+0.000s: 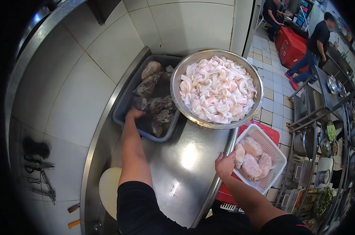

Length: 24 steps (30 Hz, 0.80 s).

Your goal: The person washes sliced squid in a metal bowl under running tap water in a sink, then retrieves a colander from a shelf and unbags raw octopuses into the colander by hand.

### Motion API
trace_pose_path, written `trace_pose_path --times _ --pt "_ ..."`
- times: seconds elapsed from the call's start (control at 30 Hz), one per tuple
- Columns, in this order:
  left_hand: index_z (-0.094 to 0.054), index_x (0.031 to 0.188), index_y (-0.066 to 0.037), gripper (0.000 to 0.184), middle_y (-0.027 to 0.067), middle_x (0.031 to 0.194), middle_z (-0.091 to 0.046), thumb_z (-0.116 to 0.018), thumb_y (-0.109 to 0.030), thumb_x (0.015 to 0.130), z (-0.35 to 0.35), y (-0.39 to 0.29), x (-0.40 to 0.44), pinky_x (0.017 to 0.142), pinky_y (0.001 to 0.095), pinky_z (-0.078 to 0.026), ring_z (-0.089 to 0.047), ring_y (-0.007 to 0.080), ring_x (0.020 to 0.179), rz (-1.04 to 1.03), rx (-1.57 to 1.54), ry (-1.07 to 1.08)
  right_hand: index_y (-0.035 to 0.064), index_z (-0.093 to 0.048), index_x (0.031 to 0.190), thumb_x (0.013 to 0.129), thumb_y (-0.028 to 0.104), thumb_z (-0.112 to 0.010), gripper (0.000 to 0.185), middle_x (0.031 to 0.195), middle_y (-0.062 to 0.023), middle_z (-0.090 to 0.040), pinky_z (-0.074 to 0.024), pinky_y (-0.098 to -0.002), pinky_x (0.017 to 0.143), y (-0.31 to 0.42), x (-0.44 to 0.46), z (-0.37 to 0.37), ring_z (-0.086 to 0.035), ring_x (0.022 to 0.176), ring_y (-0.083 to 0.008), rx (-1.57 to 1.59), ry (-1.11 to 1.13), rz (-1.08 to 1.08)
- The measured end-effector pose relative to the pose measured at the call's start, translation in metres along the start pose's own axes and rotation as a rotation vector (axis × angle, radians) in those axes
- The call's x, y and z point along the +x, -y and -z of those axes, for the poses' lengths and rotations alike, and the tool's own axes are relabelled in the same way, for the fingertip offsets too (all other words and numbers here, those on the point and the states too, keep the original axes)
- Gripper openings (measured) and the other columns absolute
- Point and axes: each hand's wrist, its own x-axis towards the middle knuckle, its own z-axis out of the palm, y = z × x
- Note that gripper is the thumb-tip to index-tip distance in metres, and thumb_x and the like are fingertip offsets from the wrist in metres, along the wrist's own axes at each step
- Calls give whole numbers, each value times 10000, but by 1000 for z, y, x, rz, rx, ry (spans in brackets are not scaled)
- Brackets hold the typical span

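My left hand reaches into a grey plastic tub, with its fingers closed around the end of a dark grey piece of meat. Several dark, wrinkled pieces lie in the tub around it, and a paler one is at its far end. On the other side, my right hand is at the left rim of a white perforated basket. Its fingers touch a pale pink piece of meat and appear closed on it; their tips are partly hidden. More pale pieces lie in the basket.
A large steel bowl heaped with pale meat strips overlaps the tub's right side. The steel counter carries a round cutting board. Red plastic is under the basket. Two people are in the background at right, beside shelving.
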Motion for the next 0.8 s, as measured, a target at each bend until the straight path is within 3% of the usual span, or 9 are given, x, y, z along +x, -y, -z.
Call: trace_pose_path --times 0.03,0.13,0.23,0.33,0.43,0.53,0.63,0.7,0.8 --pt "-472 1471 -2 1048 215 1458 -547 -836 -529 642 -2 0 4 1122 467 -431 -531 349 1356 -32 12 76 -59 -344 1361 962 319 -616 613 1213 -335 -575 -507 -546 917 0 0 1 -628 1045 -504 3 5 -4" --pt "-644 1309 -21 747 199 1319 -657 -786 -443 708 5 -25 -40 1063 453 -491 -635 352 1228 19 193 -34 -61 -344 1364 960 317 -617 617 1214 -337 -576 -509 -548 913 -4 0 -2 -634 1029 -505 3 -5 9" --pt "-725 1153 -19 482 205 1182 -716 -707 -284 752 12 -33 -71 1006 449 -526 -675 372 1138 -44 265 -198 -64 -344 1364 957 320 -619 623 1203 -331 -582 -519 -546 894 -3 0 -1 -645 1000 -503 -1 5 8" --pt "-721 1117 7 442 215 1174 -709 -704 -252 760 19 -19 -69 960 475 -537 -674 399 1105 -165 317 -225 -66 -348 1355 954 323 -620 622 1184 -319 -589 -531 -541 871 -3 0 0 -653 981 -498 -3 13 10" --pt "-761 1049 -23 333 170 1164 -734 -746 -192 762 42 -18 -94 909 463 -556 -705 357 1074 -269 181 -189 -66 -364 1332 952 324 -621 602 1161 -313 -594 -538 -536 855 -10 5 -6 -657 979 -490 -4 -17 23" --pt "-693 1138 68 473 215 1086 -736 -698 -220 764 37 34 -30 881 434 -548 -713 339 1011 -288 -326 70 -64 -368 1324 953 327 -621 596 1162 -318 -592 -531 -543 871 -8 3 -4 -655 987 -490 18 -16 35" --pt "-588 1296 117 739 231 1188 -681 -748 -364 758 27 52 15 896 435 -531 -670 298 1079 -204 -569 -40 -59 -368 1308 954 327 -619 581 1162 -317 -590 -525 -548 877 -10 4 -6 -654 987 -491 32 -53 63" --pt "-440 1394 159 975 303 1315 -599 -810 -428 710 24 41 8 992 407 -493 -611 346 1216 -66 -710 -180 -57 -363 1306 954 323 -621 579 1159 -320 -586 -522 -550 876 -9 3 -6 -650 990 -494 29 -49 49" --pt "-388 1444 163 1158 330 1409 -541 -862 -544 659 23 0 -39 1061 400 -465 -564 378 1313 23 -504 -375 -53 -360 1307 954 319 -624 577 1153 -325 -582 -519 -552 874 -6 1 -3 -645 992 -499 16 -36 35"
